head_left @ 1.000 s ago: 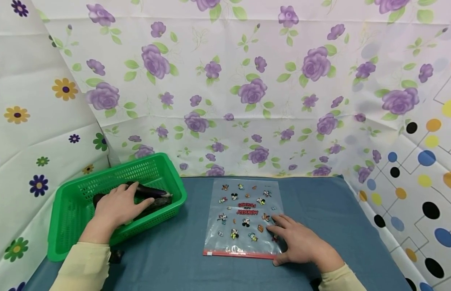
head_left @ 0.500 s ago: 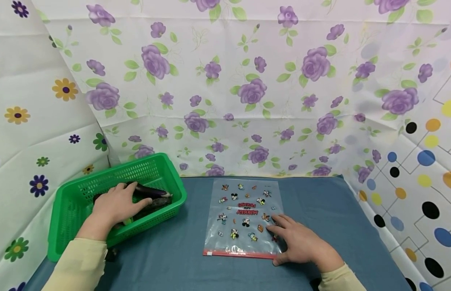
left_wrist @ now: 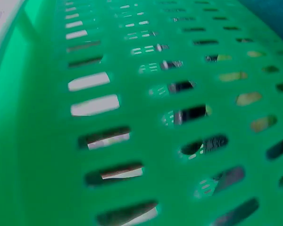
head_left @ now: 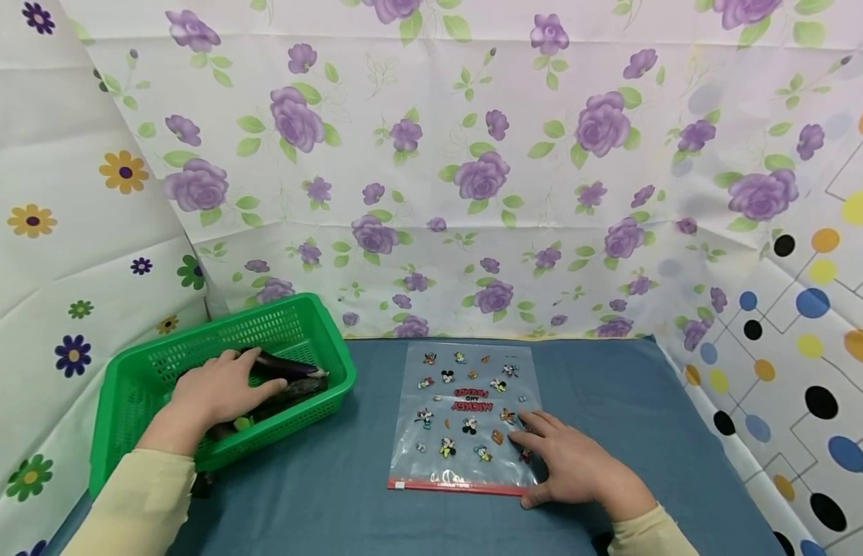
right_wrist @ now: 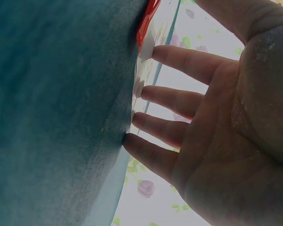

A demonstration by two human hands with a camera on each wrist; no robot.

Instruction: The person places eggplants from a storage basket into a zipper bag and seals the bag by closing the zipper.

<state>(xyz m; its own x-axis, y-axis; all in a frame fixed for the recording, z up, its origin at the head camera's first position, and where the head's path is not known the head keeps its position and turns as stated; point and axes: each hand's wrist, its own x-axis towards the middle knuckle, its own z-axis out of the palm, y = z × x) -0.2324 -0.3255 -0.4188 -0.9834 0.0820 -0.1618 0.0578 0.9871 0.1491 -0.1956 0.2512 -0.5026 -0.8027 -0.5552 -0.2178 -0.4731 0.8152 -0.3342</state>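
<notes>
Loosely spread right hand [head_left: 570, 463] on glossy bag [head_left: 466, 413]; left hand [head_left: 212, 394] over eggplant [head_left: 288, 365], grip unclear.

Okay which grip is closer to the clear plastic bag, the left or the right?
Right. The right grip rests on the right edge of the clear plastic bag; the left grip is in the green basket, off to the bag's left.

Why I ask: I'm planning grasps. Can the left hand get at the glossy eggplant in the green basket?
Probably yes: the left hand lies over one end of the eggplant, and the open basket leaves the way free.
</notes>
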